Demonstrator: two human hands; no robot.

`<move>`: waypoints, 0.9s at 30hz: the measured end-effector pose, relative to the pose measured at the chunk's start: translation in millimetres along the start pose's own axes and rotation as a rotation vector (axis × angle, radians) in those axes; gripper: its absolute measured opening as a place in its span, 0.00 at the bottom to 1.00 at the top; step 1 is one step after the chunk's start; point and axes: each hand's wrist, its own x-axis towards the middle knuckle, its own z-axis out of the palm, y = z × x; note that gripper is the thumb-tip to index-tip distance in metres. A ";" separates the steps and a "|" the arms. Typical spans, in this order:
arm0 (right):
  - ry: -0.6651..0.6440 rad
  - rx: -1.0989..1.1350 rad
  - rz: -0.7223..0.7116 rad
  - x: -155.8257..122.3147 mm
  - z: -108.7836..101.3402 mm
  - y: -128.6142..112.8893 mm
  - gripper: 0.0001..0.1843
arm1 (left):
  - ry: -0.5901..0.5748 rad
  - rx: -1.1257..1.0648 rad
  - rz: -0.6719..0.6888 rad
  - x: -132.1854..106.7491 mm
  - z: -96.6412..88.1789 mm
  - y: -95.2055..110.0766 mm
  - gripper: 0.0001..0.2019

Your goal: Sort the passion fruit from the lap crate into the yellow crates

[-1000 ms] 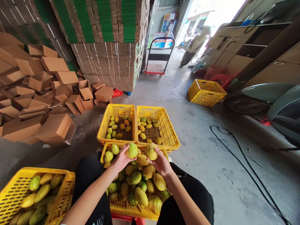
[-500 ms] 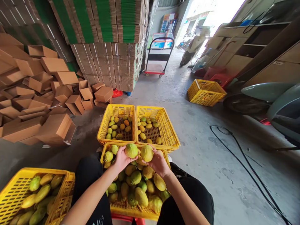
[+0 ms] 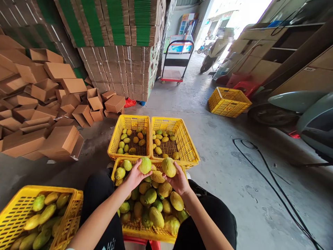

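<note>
My left hand (image 3: pixel 134 177) is closed on a green-yellow fruit (image 3: pixel 145 165), lifted above the near yellow crate (image 3: pixel 145 233) that sits between my knees, full of green and yellow fruits. Beside it my right hand (image 3: pixel 179 182) grips a yellower fruit (image 3: pixel 169 167) over the crate's far edge. Just beyond stand two yellow crates side by side, the left crate (image 3: pixel 131 122) and the right crate (image 3: pixel 182 133), each with a thin layer of small fruits on its floor.
Another yellow crate (image 3: pixel 18 205) of fruit stands at my lower left. Loose cardboard boxes (image 3: pixel 59 142) pile up on the left, with stacked flat cartons (image 3: pixel 122 69) behind. An empty yellow crate (image 3: pixel 229 101), a trolley (image 3: pixel 177 62), scooters (image 3: pixel 299 111) and a black cable (image 3: pixel 270 184) lie to the right.
Both hands have kept their fruits and stayed above the near crate. The right hand has turned its fruit and shifted it slightly to the right; the left one rose a little.
</note>
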 end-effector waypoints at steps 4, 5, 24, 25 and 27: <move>-0.002 0.004 0.027 0.7 0.1 2.1 0.14 | 0.035 0.015 -0.036 2.0 -0.6 -0.6 0.15; 0.002 0.008 0.027 1.0 0.1 2.8 0.13 | 0.041 0.017 -0.043 2.0 -0.4 -0.5 0.14; -0.015 0.094 -0.081 0.8 0.8 -2.5 0.14 | -0.012 0.044 0.061 5.6 -6.7 1.5 0.20; 0.009 0.073 -0.090 0.9 0.1 -1.5 0.14 | 0.007 0.088 0.070 4.8 -6.4 1.6 0.19; 0.035 0.035 -0.097 0.4 -1.1 0.5 0.16 | 0.032 0.167 0.080 2.5 -5.1 0.9 0.18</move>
